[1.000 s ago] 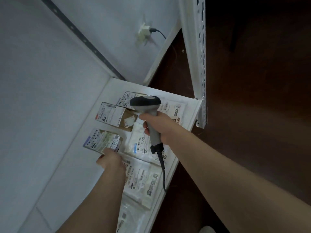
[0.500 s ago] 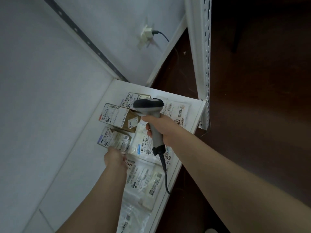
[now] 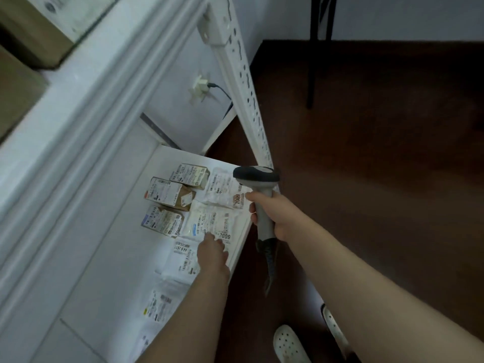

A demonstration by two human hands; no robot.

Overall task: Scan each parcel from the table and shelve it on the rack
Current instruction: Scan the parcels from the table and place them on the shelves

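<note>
Several parcels (image 3: 167, 192) lie on the low rack shelf (image 3: 117, 244). My left hand (image 3: 212, 254) touches the white parcel (image 3: 209, 221) there, but I cannot tell how its fingers are. My right hand (image 3: 272, 216) curls its fingers round the scanner (image 3: 256, 176). The table is not in view, so I cannot judge what remains.

My L hand (image 3: 212, 254): forearm extended fwd, palm down, fingertips on white parcel (image 3: 209, 221) near shelf (image 3: 117, 244) front edge. My R hand (image 3: 272, 214): arm outstretched, fingers wrapped round scanner (image 3: 256, 176) handle.

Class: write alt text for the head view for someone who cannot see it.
A person's right hand grips a barcode scanner at a white rack shelf while the left hand touches a white bagged parcel. Labelled boxes lie alongside.
</note>
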